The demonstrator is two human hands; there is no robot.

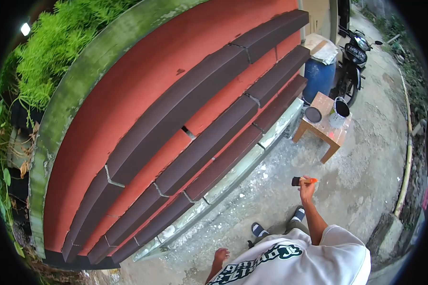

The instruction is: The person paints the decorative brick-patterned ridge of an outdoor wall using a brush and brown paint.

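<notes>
Held out above concrete ground (366, 161), well apart from a red wall (128, 95): one paintbrush (296, 181), small in view, with dark bristles turned toward the wall and bright orange at the handle. Gripped in the right hand (307, 192), with fingers closed around the handle and partly hidden. Low in the view, just beside a white printed shirt (333, 256), one left hand (221, 255); cannot tell whether spread or pressed together.

By count: along the wall, three raised brown bands (176, 109), redder in part of the lowest, and one pale green band (233, 178) at the foot, crossed by narrow joints. On one low wooden table (323, 124), one white can (338, 119) with dark contents and one round lid (313, 114) beside it. Beyond the table, one blue drum (318, 78) with pale sheets (322, 50) on top, and one parked motorcycle (356, 54). On the ground, two dark sandals (257, 230).

By edge and room: between paintbrush and wall foot, open concrete flecked with white; farther out, bounded by the table and, opposite the wall, by one long pale pipe (407, 166). Along the wall's far side, a mossy rim (71, 109) against green foliage (66, 42).
</notes>
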